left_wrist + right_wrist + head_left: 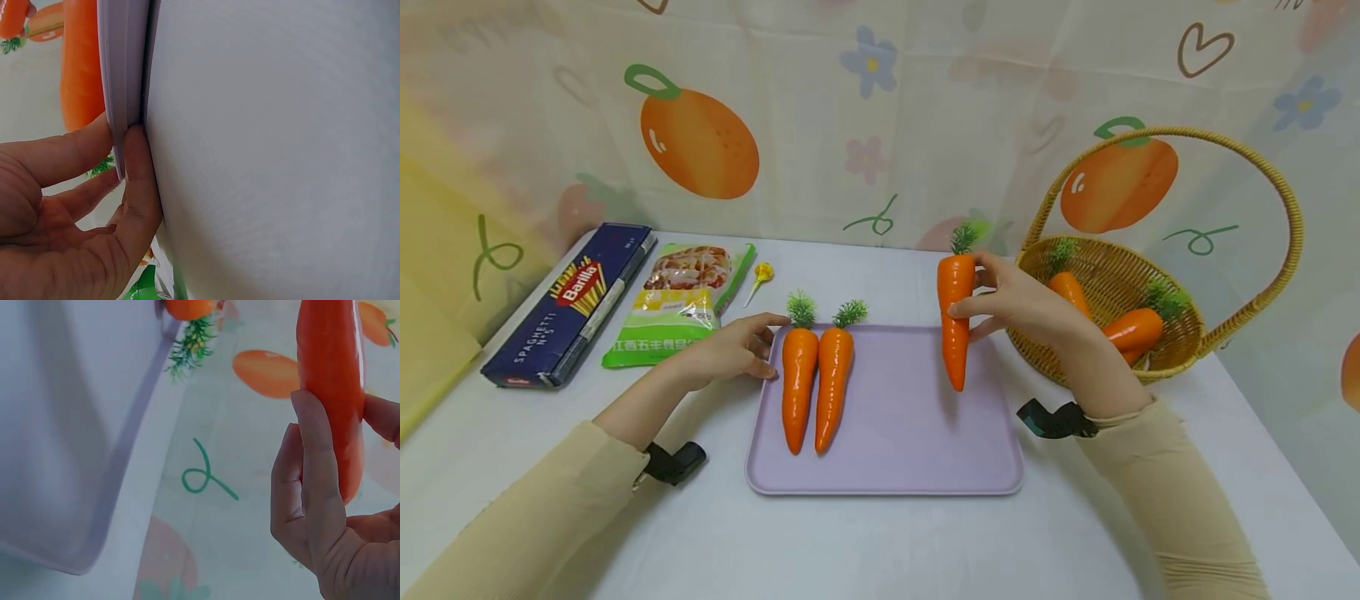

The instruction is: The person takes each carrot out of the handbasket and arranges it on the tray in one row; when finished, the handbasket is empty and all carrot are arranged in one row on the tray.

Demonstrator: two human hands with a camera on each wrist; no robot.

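Observation:
A lilac tray lies on the white table with two toy carrots side by side on its left part, green tops over the far rim. At the tray's left edge my left hand pinches the rim; the left wrist view shows fingers on both sides of the rim. Above the tray's right part, my right hand holds another toy carrot, tip down and clear of the surface. In the right wrist view, fingers and thumb close around this carrot.
To the right stands a wicker basket with a tall arched handle, holding more toy carrots. At the left lie a blue spaghetti box, a green food packet and a yellow lollipop. A printed cloth hangs behind.

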